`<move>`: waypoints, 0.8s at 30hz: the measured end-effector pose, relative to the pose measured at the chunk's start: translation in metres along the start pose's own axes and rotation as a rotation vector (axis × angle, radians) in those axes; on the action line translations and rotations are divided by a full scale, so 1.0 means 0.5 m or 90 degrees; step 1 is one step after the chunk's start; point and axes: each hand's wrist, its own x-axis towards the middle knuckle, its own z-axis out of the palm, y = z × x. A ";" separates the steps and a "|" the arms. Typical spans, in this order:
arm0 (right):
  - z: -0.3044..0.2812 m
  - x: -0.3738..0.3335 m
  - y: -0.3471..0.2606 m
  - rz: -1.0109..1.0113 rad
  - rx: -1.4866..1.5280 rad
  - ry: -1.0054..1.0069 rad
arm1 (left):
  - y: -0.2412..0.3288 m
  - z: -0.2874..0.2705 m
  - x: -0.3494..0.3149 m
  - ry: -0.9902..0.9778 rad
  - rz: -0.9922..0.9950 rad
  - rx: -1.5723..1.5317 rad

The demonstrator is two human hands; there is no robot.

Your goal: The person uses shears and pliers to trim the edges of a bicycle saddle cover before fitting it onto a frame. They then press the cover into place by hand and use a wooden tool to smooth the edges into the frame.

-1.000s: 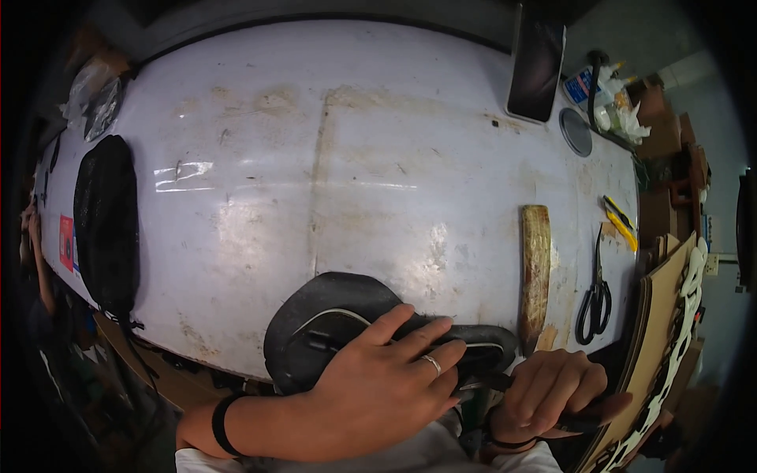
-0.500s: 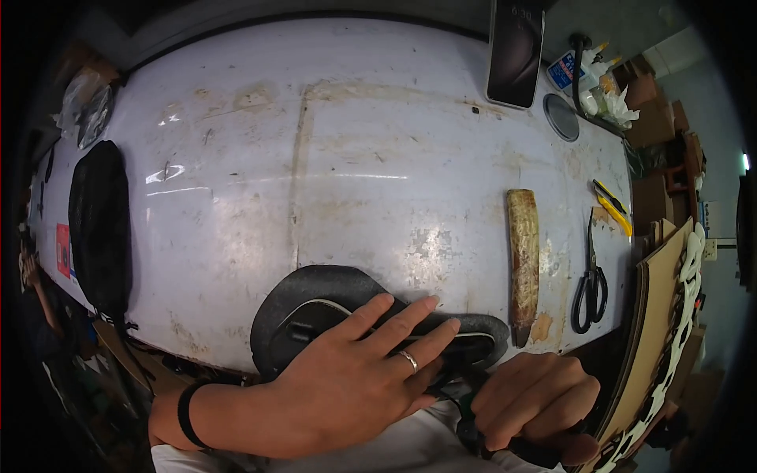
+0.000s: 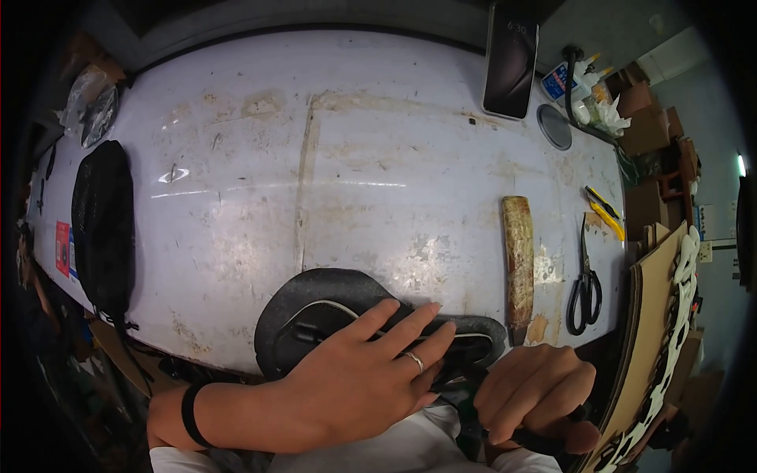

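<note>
At the bench's (image 3: 378, 221) near edge, black curved piece (image 3: 327, 285) lies beneath left hand (image 3: 359, 374), its fingers spread, gripping nothing. Right hand (image 3: 536, 390), just beyond the piece's right end, curled round a mostly hidden dark handle (image 3: 544, 441). Black scissors (image 3: 586, 299) farther right.

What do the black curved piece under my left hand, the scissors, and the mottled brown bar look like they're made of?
Black curved piece: likely rubber or leather, matte and scuffed. Scissors: slim, tapering blades suggest metal; black handles could be plastic or coated metal. Brown bar: unclear; its mottled, slightly glossy surface may be tape or worn coating.
</note>
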 end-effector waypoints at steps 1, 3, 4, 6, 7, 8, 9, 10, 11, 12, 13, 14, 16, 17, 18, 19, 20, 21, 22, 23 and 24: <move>0.004 0.005 0.000 0.003 -0.005 -0.007 | 0.002 0.002 0.000 0.012 0.005 0.020; 0.011 0.015 0.012 0.007 -0.012 -0.015 | 0.005 0.009 -0.001 0.024 0.013 0.032; 0.014 0.019 0.028 -0.050 0.012 -0.020 | 0.006 0.010 0.000 0.033 0.022 0.044; 0.017 0.028 0.038 -0.107 0.038 -0.028 | -0.001 0.004 0.003 0.034 0.028 0.030; 0.019 0.033 0.038 -0.106 0.043 -0.029 | -0.005 0.001 0.004 0.031 0.034 0.017; 0.021 0.036 0.039 -0.106 0.048 -0.031 | -0.006 0.001 0.004 0.032 0.032 0.019; 0.021 0.039 0.038 -0.105 0.048 -0.033 | -0.008 0.003 0.004 0.039 0.039 0.008; 0.020 0.040 0.037 -0.095 0.052 -0.038 | -0.009 0.004 0.005 0.046 0.046 -0.002; 0.019 0.042 0.038 -0.086 0.056 -0.043 | -0.010 0.004 0.006 0.047 0.044 -0.001; 0.018 0.042 0.039 -0.085 0.057 -0.042 | -0.011 0.005 0.007 0.049 0.052 -0.007; 0.017 0.044 0.042 -0.084 0.066 -0.045 | -0.011 0.006 0.007 0.051 0.060 -0.013; 0.015 0.046 0.044 -0.083 0.075 -0.048 | -0.013 0.006 0.009 0.051 0.058 -0.014; -0.007 0.048 0.041 -0.063 0.080 -0.103 | -0.016 0.005 0.009 0.049 0.065 -0.039; -0.015 0.047 0.038 -0.045 0.084 -0.158 | -0.016 0.006 0.009 0.050 0.064 -0.040; -0.015 0.049 0.030 -0.045 0.085 -0.160 | -0.018 0.007 0.009 0.054 0.064 -0.051; -0.009 0.053 0.017 0.009 0.079 -0.140 | -0.020 0.007 0.010 0.059 0.065 -0.062; -0.006 0.054 0.009 0.063 0.072 -0.119 | -0.020 0.007 0.010 0.061 0.064 -0.062; -0.007 0.048 0.010 0.064 0.074 -0.121 | -0.020 0.009 0.009 0.062 0.062 -0.066; -0.008 0.041 0.012 0.049 0.087 -0.104 | -0.020 0.011 0.008 0.063 0.060 -0.069; -0.010 0.037 0.014 0.034 0.101 -0.086 | -0.021 0.012 0.007 0.064 0.058 -0.070; -0.011 0.039 0.014 0.036 0.101 -0.086 | -0.021 0.013 0.007 0.064 0.059 -0.074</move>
